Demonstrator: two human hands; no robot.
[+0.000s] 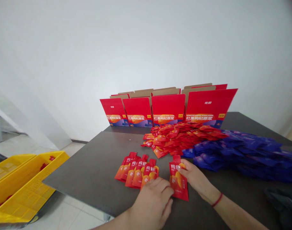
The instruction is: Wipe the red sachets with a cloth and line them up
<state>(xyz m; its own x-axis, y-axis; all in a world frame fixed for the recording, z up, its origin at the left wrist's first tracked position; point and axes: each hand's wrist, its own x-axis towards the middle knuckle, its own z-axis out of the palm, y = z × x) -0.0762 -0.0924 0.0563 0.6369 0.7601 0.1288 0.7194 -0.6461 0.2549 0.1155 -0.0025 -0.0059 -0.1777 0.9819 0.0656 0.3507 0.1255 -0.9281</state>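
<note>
My right hand (pixel 196 179) pinches a red-orange pouch (pixel 178 182) by its upper right edge, with the spout end pointing away from me. Just left of it, my left hand (pixel 155 201) is curled low over the table; its fingertips are close to that pouch's lower left side, and whatever they hold is hidden. Under and beyond the left knuckles lies a fanned, overlapping row of several red pouches (pixel 137 171), printed sides up. A large heap of red pouches (pixel 176 135) spreads behind both hands.
A heap of blue-purple pouches (pixel 243 156) covers the table's right side. Open-topped red cartons (pixel 168 108) stand in rows at the back, before a white wall. Yellow crates (pixel 28 191) holding some red items sit beyond the dark table's (pixel 98 163) left edge. A dark object (pixel 280 204) lies at lower right.
</note>
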